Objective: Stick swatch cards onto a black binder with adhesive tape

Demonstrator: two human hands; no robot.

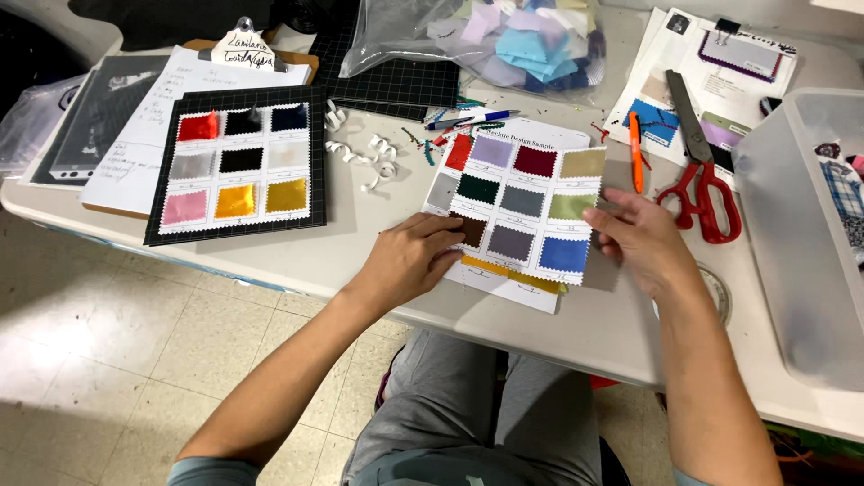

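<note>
Both hands rest on a white swatch card (517, 211) of pinked fabric squares, near the front edge of the grey table (378, 261).

The card lies flat, slightly rotated, its long axis running from the person toward the table's far side, with its printed heading at the far end; it carries 3 columns of coloured squares. The left hand (416, 259) lies palm down on the card's near left corner, fingers loosely curled and pressing on a dark brown square, gripping nothing. The right hand (637, 236) is partly open, fingertips touching the card's right edge beside the blue and green squares; whether it pinches the edge cannot be told. Red-handled scissors (702, 171) and an orange pen (635, 151) lie just right of the card; a black board of 9 swatches (238, 166) sits well to the left.
</note>
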